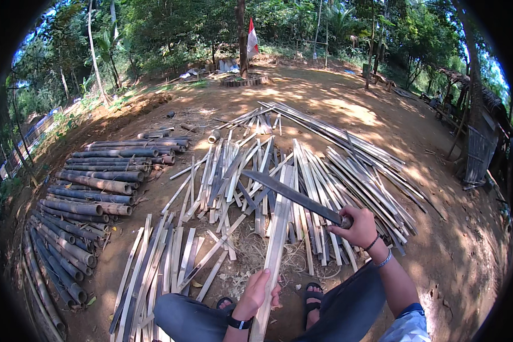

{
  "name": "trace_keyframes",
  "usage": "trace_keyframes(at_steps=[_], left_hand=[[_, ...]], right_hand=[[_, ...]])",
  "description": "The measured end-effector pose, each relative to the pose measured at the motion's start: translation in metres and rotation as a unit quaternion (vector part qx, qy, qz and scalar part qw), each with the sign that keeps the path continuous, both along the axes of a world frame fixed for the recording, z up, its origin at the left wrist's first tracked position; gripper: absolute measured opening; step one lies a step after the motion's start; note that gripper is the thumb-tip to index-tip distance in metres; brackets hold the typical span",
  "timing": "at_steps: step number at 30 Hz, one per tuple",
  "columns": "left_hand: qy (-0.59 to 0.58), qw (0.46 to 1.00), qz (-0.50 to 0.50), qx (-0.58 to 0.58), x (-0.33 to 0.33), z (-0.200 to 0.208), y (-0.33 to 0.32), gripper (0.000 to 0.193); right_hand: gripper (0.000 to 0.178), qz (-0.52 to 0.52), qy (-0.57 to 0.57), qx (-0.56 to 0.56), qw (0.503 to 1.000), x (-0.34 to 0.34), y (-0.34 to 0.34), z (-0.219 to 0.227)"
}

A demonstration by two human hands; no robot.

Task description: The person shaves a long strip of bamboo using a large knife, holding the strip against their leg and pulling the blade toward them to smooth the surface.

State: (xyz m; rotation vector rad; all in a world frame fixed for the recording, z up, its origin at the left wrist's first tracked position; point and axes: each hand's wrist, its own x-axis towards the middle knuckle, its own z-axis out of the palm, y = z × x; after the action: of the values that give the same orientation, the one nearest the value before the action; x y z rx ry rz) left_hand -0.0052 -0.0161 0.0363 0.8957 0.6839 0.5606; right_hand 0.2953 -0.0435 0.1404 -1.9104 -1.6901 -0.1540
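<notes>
My left hand is closed round the lower part of a long, pale split bamboo strip, which stands out between my knees and slants away from me. In my right hand is the handle of a machete, gripped tightly. Its long dark blade points up and to the left, crossing over the upper part of the strip. Whether the blade touches the strip, I cannot tell. Beyond the strip lies a fanned pile of split bamboo strips, some pale side up, some dark.
Another heap of strips lies by my left knee. Whole bamboo poles are stacked along the left. Thin shavings litter the soil ahead of my sandals. A tree trunk and a red-and-white flag stand far off; a shelter is at right.
</notes>
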Motion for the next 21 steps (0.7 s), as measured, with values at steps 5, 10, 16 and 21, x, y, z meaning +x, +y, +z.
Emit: trace_keyframes(at_steps=[5,10,16,21], left_hand=[[0.029,0.997,0.049,0.058,-0.001,-0.009,0.006,0.040],[0.060,0.997,0.041,0.036,0.011,-0.018,0.009,0.037],[0.105,0.993,0.035,0.029,0.024,-0.041,0.023,0.039],[0.111,0.993,0.018,0.020,0.023,-0.047,0.027,0.040]], right_hand=[[0.032,0.133,0.035,0.067,0.988,-0.040,0.066,-0.031],[0.031,0.134,0.105,0.034,0.985,-0.035,0.120,-0.043],[0.028,0.137,0.147,-0.002,0.980,-0.034,0.144,-0.058],[0.028,0.128,0.115,-0.020,0.985,-0.048,0.159,-0.068]])
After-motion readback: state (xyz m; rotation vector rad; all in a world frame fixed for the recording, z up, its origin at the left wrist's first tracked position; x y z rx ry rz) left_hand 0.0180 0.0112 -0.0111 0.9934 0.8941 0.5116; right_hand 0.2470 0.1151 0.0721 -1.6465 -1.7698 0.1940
